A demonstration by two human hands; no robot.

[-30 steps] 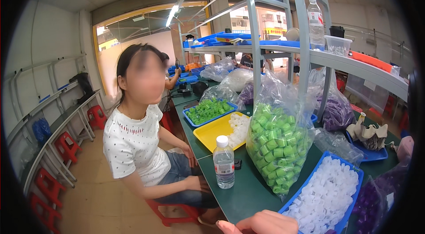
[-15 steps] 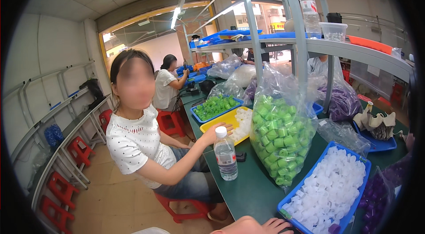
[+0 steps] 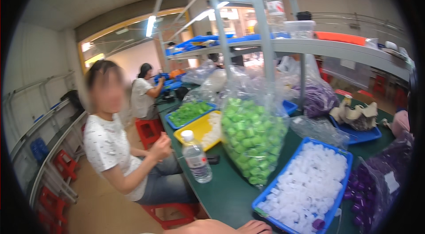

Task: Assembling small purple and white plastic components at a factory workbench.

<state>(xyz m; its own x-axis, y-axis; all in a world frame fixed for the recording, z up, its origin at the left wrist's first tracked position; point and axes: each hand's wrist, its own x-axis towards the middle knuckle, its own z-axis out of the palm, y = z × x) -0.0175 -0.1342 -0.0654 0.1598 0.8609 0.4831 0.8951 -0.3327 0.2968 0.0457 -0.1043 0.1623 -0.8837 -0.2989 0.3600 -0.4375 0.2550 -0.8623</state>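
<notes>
Only a strip of my left hand [image 3: 221, 227] shows at the bottom edge, lying at the front edge of the green table [image 3: 226, 189]; its fingers are cut off, and nothing is visibly in it. My right hand is out of sight. Nearest to the hand is a blue tray [image 3: 261, 202] heaped with white caps. Behind the tray stands a clear bag of green caps [image 3: 252, 141]. A water bottle with a white cap [image 3: 197, 159] stands left of the bag. A seated co-worker [image 3: 115, 145] faces me from the left, one hand raised by the table edge.
A yellow tray [image 3: 188, 133] and a blue tray of green caps [image 3: 188, 112] lie further back. Bags of purple caps [image 3: 376, 185] sit at the right. A grey shelf [image 3: 310, 46] on posts spans the table. Red stools [image 3: 170, 214] stand along the aisle, where another person [image 3: 144, 92] works.
The view has swung right and closer to the table. The co-worker's hand has drawn back from the bottle and yellow tray toward the chest. My hand has stayed at the bottom edge.
</notes>
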